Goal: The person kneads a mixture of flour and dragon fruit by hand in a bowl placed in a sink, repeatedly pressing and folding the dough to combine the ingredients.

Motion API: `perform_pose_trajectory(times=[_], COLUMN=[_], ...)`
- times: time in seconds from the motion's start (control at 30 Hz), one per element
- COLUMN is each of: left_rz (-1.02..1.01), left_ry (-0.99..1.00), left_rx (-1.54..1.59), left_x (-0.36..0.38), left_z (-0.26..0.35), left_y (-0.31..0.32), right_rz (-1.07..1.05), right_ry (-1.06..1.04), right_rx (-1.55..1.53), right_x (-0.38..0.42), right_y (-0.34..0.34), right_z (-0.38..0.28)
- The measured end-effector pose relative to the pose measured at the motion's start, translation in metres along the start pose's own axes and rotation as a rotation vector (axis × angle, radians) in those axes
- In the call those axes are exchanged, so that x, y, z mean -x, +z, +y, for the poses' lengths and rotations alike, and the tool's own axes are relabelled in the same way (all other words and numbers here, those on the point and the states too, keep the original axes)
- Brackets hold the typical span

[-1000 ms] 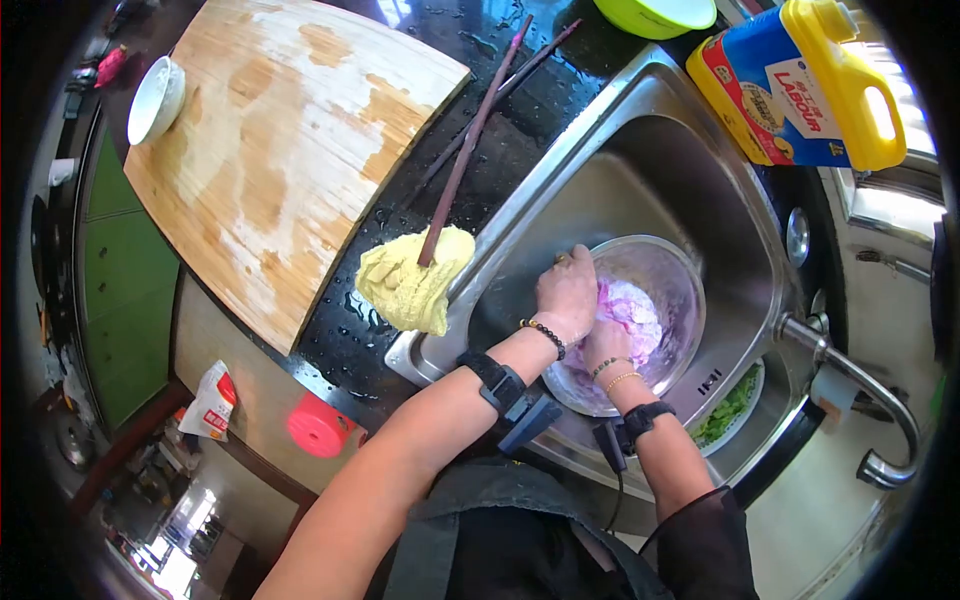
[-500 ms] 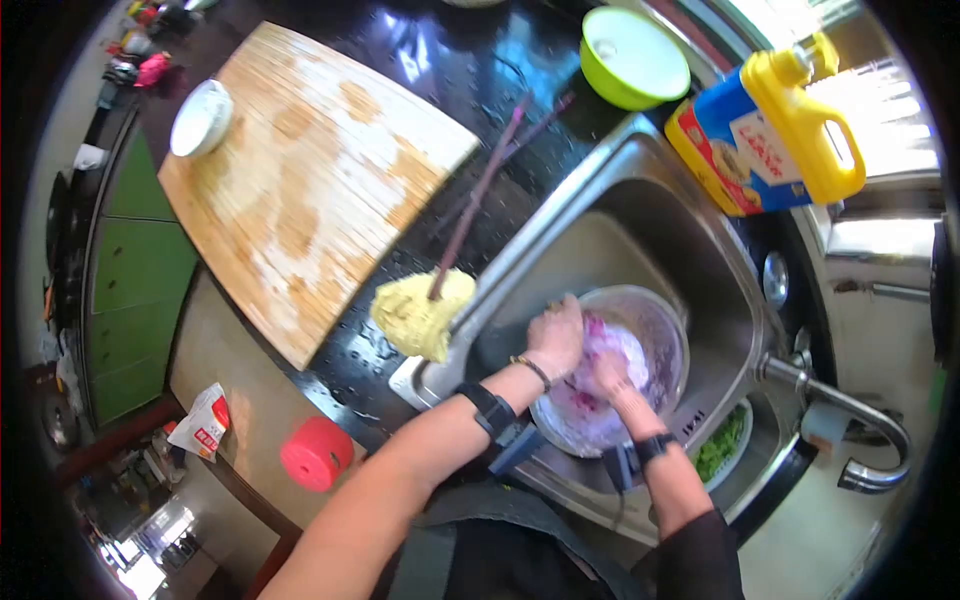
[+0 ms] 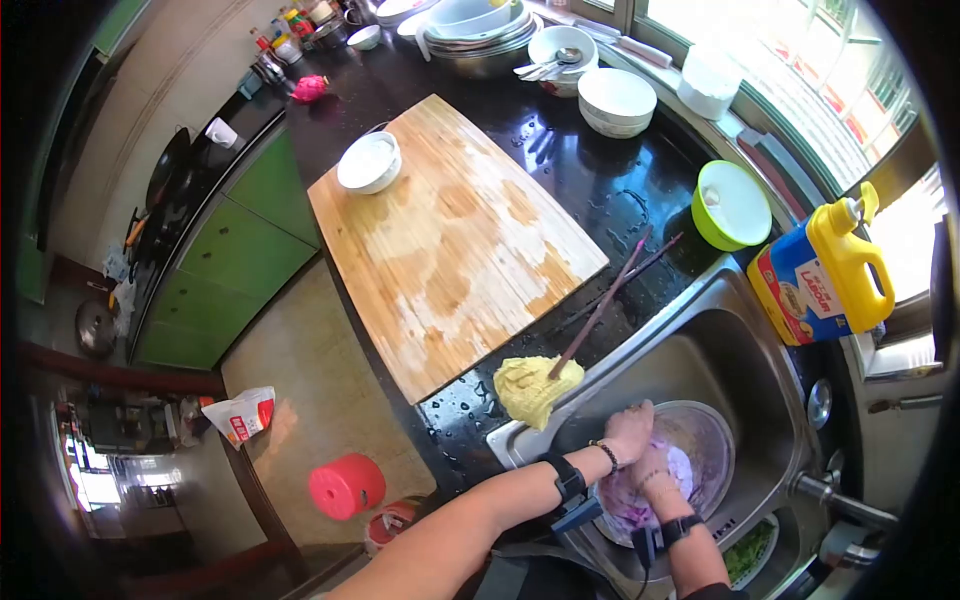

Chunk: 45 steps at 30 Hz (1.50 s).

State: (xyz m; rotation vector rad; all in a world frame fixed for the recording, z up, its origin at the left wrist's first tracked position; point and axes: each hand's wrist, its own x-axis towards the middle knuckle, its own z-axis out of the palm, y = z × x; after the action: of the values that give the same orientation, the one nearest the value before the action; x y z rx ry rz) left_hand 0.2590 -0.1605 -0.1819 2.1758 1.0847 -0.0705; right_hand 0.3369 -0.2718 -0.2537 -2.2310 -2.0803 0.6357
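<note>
1. I saw both hands down in the round steel mixing bowl (image 3: pixel 712 440), which sat in the stainless sink (image 3: pixel 700 350) at the lower right.
2. The left hand (image 3: pixel 630 430) lay on the pale purple dough lump (image 3: pixel 640 490) near the bowl's rim; the right hand (image 3: pixel 655 468) pressed into the same dough. Whether either grip was clenched or merely flat I could not tell.
3. A yellow dough lump (image 3: pixel 535 388), with a dark chopstick (image 3: pixel 600 310) resting on it, sat on the wet black desk (image 3: pixel 600 180) just beside the sink edge.
4. My worry: the bowl stood loose in the sink, so a hard push could tip it.
5. The yellow lump lay near the left forearm; a careless elbow might knock it into the sink.
</note>
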Motion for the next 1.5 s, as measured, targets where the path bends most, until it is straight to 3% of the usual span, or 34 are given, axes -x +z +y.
perform_pose_trajectory(times=[0.07,0.13,0.17,0.23,0.33,0.4,0.5,0.57,0.67,0.7,0.8,0.83,1.0,1.1,1.17,1.33,1.4,1.47,1.5], left_rz=[0.015,-0.002,-0.014,-0.024,0.024,0.008,-0.06,-0.051,-0.084,-0.095,-0.092,-0.086,-0.049,-0.043,-0.058,-0.013,-0.065,-0.106,-0.102], left_ry=[0.043,0.023,0.006,0.022,0.045,0.034,0.027,0.004,-0.003,-0.013,-0.013,-0.021,-0.036,-0.008,-0.014,0.009,0.013,-0.008,-0.005], left_rx=[0.003,-0.009,-0.025,-0.045,-0.061,-0.048,0.033,0.042,0.057,0.056,0.073,0.078,0.083,0.066,0.025,0.035,0.005,0.019,0.014], left_x=[0.001,0.001,-0.001,-0.001,0.0,-0.001,-0.002,-0.003,-0.004,-0.004,-0.004,-0.005,-0.005,-0.005,-0.005,-0.004,-0.003,-0.005,-0.005], left_z=[-0.003,-0.003,-0.001,-0.002,-0.004,-0.002,0.0,0.0,0.002,0.002,0.002,0.003,0.003,0.002,0.003,0.002,0.003,0.002,0.002], left_y=[0.002,0.003,0.005,0.001,0.004,0.004,0.0,-0.002,-0.007,-0.007,-0.007,-0.008,-0.004,-0.005,-0.004,-0.006,-0.009,-0.004,-0.005], right_rz=[-0.409,-0.224,-0.235,0.019,0.111,0.183,0.031,-0.226,-0.383,-0.711,-0.799,-0.655,-0.714,-0.606,-0.384,-0.49,0.216,0.245,0.187], right_ry=[0.108,0.126,0.139,0.151,0.18,0.019,0.064,0.176,0.214,0.296,0.288,0.279,0.365,0.392,0.362,0.404,0.341,0.393,0.535], right_rx=[0.163,0.094,0.098,0.06,-0.11,0.017,-0.073,-0.059,0.028,0.054,0.096,0.072,0.039,0.01,-0.028,-0.05,-0.171,-0.039,-0.15], right_x=[0.017,0.046,0.059,0.094,0.102,0.103,0.1,0.096,0.079,0.066,0.027,0.021,-0.008,-0.024,-0.028,-0.024,-0.003,0.017,0.025], right_y=[-0.045,-0.079,-0.076,-0.071,-0.08,-0.058,-0.038,-0.01,0.005,0.007,-0.022,-0.025,-0.009,-0.016,-0.02,-0.024,-0.035,-0.05,-0.058], right_z=[-0.021,-0.03,-0.024,-0.009,-0.026,-0.015,0.001,0.009,0.013,0.016,0.003,0.002,0.012,0.01,0.01,0.013,0.016,0.039,0.045])
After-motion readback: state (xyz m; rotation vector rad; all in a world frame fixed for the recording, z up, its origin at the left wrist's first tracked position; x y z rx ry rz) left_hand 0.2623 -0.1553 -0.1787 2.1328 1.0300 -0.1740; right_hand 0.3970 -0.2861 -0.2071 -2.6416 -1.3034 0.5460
